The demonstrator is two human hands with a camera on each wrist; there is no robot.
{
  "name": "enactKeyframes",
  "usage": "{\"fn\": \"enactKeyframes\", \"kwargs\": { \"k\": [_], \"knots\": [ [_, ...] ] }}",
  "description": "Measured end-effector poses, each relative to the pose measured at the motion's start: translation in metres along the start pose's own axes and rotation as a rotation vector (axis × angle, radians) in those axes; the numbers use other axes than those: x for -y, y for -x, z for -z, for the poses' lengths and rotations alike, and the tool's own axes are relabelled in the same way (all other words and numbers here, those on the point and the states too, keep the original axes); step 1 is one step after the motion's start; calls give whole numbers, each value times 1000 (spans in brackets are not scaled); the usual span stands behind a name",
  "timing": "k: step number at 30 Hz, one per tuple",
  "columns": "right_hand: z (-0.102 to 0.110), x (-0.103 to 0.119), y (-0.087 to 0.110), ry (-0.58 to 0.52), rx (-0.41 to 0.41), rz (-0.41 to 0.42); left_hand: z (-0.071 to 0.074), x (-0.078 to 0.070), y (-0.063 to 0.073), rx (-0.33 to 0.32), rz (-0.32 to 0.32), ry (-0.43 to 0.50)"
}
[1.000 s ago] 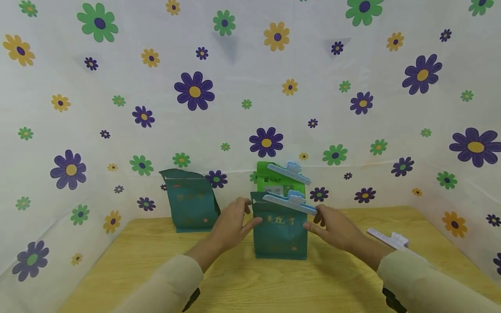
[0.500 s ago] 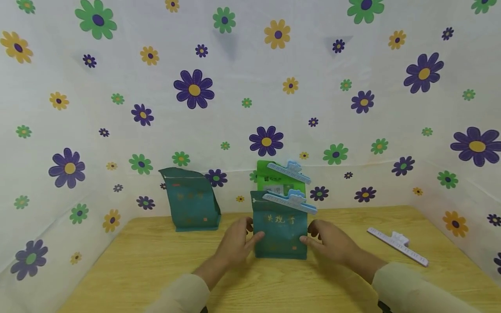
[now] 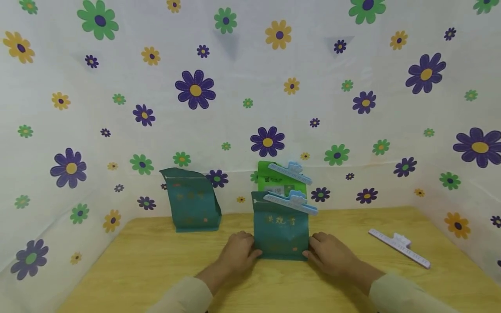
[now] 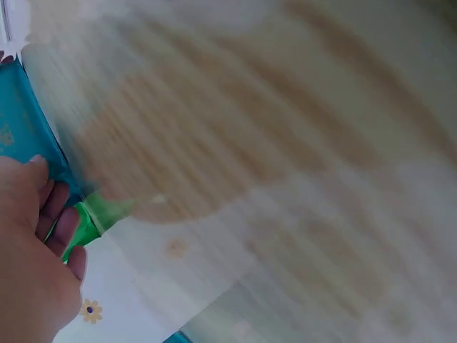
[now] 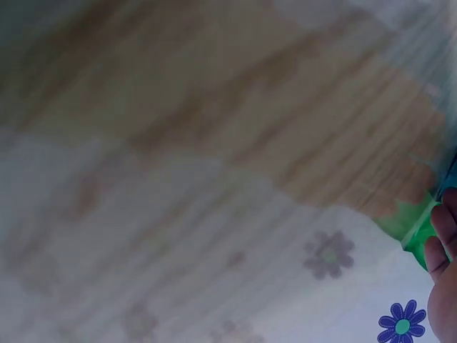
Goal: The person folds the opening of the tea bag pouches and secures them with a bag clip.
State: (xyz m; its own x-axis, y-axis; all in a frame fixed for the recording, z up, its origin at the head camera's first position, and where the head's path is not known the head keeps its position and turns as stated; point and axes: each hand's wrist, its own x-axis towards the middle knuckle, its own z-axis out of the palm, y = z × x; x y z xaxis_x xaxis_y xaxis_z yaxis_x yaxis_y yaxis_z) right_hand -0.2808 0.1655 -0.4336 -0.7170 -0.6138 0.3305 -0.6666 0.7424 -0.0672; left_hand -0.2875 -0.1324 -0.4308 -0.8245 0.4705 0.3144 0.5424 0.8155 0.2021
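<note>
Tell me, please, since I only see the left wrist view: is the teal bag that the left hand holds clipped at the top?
Observer: Yes, a blue clip sits across the top of the bag.
Operator: Where is the right hand?
Observer: The right hand holds the bag's lower right edge, opposite the left hand.
Operator: Are there any spare clips?
Observer: One white clip lies on the table, off to the right.
</note>
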Motion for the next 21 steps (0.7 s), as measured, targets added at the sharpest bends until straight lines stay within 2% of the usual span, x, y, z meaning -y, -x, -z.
{"fn": "enactKeyframes", "kwargs": {
  "k": [3, 7, 13, 16, 21],
  "knots": [
    [-2, 2, -2, 41, 12, 26, 0, 1, 1, -20, -38, -35],
    [-3, 5, -2, 34, 37, 32, -2, 2, 2, -22, -56, -71],
    [-3, 3, 0, 65, 2, 20, -6, 1, 1, -21, -85, -137],
    [-5, 1, 1, 81, -1, 25, -7, 0, 0, -11, -87, -125],
    [-9, -2, -1, 130, -12, 30, -6, 0, -3, 11, -53, -67]
  ]
}}
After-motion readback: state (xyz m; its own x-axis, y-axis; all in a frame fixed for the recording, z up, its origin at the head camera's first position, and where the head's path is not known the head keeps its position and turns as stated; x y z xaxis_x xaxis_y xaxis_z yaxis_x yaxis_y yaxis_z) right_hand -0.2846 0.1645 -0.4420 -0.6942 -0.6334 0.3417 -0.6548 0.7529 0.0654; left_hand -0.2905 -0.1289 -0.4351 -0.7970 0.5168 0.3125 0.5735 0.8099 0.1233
